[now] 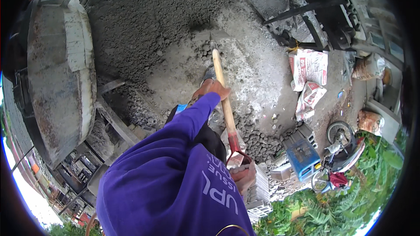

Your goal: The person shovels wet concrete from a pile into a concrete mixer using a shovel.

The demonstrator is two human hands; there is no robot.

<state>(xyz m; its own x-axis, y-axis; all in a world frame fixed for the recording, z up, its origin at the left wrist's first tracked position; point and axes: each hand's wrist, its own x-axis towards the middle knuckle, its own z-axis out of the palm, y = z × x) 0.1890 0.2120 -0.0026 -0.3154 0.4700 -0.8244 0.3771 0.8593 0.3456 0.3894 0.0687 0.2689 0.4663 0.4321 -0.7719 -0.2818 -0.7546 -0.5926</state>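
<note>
1. While gripping the shovel (227,109) mid-shaft with the left hand (213,89), clasping its near red grip (234,143) with the right hand (245,177).
2. Extending far to gray mix (140,13).
3. Probably stiff, blade-heavy; hold there.

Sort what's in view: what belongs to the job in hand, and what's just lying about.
Job in hand:
shovel, gripped by left hand and right hand
grey crumbly heap

Seemingly just lying about:
red-and-white sacks
blue container
two-wheeler
</note>
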